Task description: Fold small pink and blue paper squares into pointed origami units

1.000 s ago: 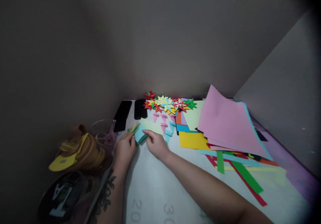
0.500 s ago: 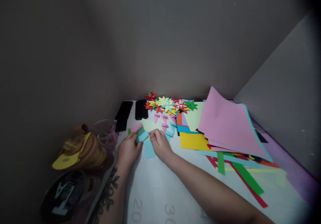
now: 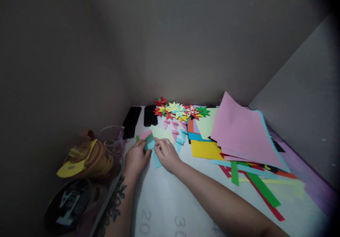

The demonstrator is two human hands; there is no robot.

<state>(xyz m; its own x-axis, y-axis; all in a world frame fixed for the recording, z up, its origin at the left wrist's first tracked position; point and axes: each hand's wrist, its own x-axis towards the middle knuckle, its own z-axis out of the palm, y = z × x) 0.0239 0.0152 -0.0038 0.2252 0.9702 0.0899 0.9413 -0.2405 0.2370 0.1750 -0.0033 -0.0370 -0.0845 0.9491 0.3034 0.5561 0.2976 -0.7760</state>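
Note:
My left hand (image 3: 136,157) is closed on a small light blue paper piece (image 3: 150,142), thumb in front and fingers behind. A thin green edge shows along it. My right hand (image 3: 168,154) has its fingertips closed at the right edge of the same piece. Under my right hand lies a flat light blue paper (image 3: 157,162), partly covered. Just beyond my hands are a pale yellow-green sheet (image 3: 162,133) and a pink paper (image 3: 145,134). Folded pink pieces (image 3: 174,125) and folded light blue pieces (image 3: 181,137) lie to the right.
Folded paper stars (image 3: 177,110) line the back of the table. Two black phone-like objects (image 3: 150,116) lie behind my left hand. Large pink sheets (image 3: 239,134), a yellow sheet (image 3: 203,149) and green strips (image 3: 261,187) spread at right. Caps (image 3: 67,205) and a clear cup (image 3: 113,137) stand left.
My right hand has moved slightly left and its fingertips now meet the right edge of the light blue paper piece. My left hand keeps its hold in about the same place.

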